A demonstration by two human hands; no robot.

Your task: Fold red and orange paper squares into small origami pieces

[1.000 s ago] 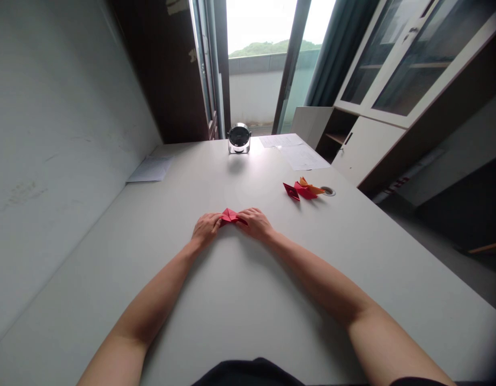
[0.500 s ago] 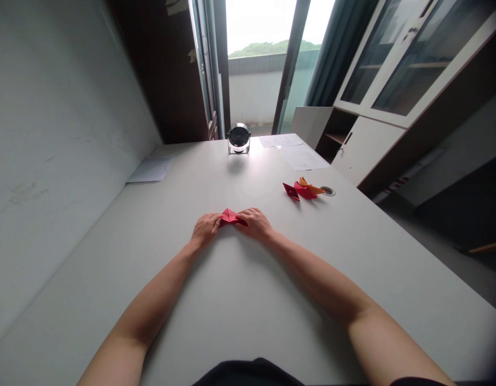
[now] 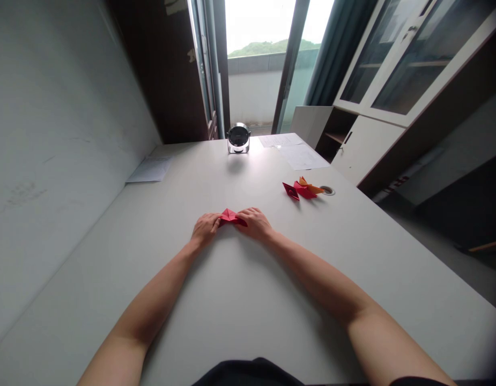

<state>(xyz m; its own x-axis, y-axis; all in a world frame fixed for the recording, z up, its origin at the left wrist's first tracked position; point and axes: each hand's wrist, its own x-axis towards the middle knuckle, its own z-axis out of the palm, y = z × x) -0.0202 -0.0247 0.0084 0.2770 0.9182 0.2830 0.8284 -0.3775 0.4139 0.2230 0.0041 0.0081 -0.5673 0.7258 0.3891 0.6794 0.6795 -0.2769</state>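
Observation:
Between my hands is a piece of folded red paper (image 3: 228,215), with a pointed peak in its middle, low over the white table (image 3: 239,300). My left hand (image 3: 206,227) grips its left end, fingers bent over the paper. On the other end, my right hand (image 3: 254,222) is closed, and a dark red edge shows beneath its fingers. Both thumbs are mostly hidden. Farther right on the table lie a small red paper boat (image 3: 290,191), another red folded paper piece (image 3: 305,190) and an orange folded paper piece (image 3: 312,186), the last two touching.
A round black-and-silver device (image 3: 238,138) stands at the table's far end. Paper sheets (image 3: 302,157) lie at the back right, another sheet (image 3: 149,169) by the left wall. A cable hole (image 3: 328,190) sits near the right edge, and a white cabinet (image 3: 368,145) stands beyond.

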